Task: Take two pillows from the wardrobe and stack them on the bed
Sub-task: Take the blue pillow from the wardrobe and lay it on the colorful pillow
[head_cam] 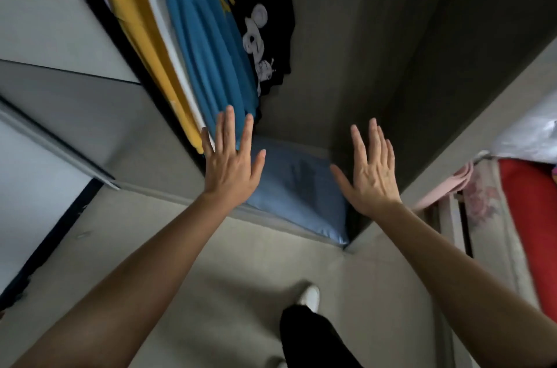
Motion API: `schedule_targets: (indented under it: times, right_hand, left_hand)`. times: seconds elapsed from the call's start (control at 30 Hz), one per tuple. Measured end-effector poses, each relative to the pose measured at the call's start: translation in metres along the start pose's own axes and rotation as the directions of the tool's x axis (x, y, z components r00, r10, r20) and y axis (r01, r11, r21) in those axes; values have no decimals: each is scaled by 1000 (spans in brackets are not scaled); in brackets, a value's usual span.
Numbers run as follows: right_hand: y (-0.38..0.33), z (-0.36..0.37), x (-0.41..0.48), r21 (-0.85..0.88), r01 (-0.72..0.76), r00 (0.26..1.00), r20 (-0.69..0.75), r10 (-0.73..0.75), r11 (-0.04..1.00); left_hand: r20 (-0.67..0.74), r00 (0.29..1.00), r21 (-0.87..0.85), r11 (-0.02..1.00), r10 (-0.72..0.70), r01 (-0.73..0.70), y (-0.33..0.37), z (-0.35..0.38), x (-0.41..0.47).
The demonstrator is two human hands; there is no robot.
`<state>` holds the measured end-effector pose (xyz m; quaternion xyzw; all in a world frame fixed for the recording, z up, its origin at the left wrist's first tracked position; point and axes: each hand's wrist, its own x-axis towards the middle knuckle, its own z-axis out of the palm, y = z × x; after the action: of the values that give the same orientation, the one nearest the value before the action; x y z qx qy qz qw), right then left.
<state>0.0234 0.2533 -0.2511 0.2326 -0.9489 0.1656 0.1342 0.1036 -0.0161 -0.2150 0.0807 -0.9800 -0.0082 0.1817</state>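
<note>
A blue pillow (298, 192) lies on the floor of the open wardrobe (376, 72), its near corner at the front edge. My left hand (230, 162) hovers over the pillow's left end, fingers spread, holding nothing. Over the pillow's right end is my right hand (372, 174), also spread and empty. Both palms face down toward the pillow and do not touch it. Only this one pillow is visible; the bed is out of view.
Hanging clothes fill the wardrobe's left side: a yellow garment (141, 36), a blue one (205, 36) and a black printed T-shirt (259, 11). A sliding door (54, 72) stands at left. At right, red and pink fabrics (524, 217). My foot (309, 296) is on the floor.
</note>
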Motion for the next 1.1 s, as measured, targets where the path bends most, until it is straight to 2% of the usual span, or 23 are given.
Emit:
schedule_targets:
  times: [0.23, 0.33, 0.6, 0.77, 0.93, 1.1]
  right_hand:
    - [32, 91, 19, 32, -183, 975, 135, 177, 983]
    - [37, 120, 35, 20, -218, 957, 198, 210, 976]
    - [30, 221, 58, 24, -277, 906, 341, 252, 961]
    - [39, 327, 45, -43, -344, 852, 405, 331, 938]
    - [49, 462, 7, -74, -452, 775, 460, 433, 889]
    - [49, 577, -35, -117, -476, 711, 532, 460, 872]
  left_hand:
    - [207, 974, -8, 996, 93, -93, -1, 98, 47]
    - [224, 958, -2, 984, 176, -180, -6, 132, 70]
    - [339, 923, -38, 983, 184, -182, -39, 221, 101]
    - [469, 847, -115, 968, 250, -223, -71, 339, 89]
    - [566, 737, -142, 924, 369, -354, -99, 482, 59]
    - [664, 644, -145, 911, 378, -386, -112, 599, 15]
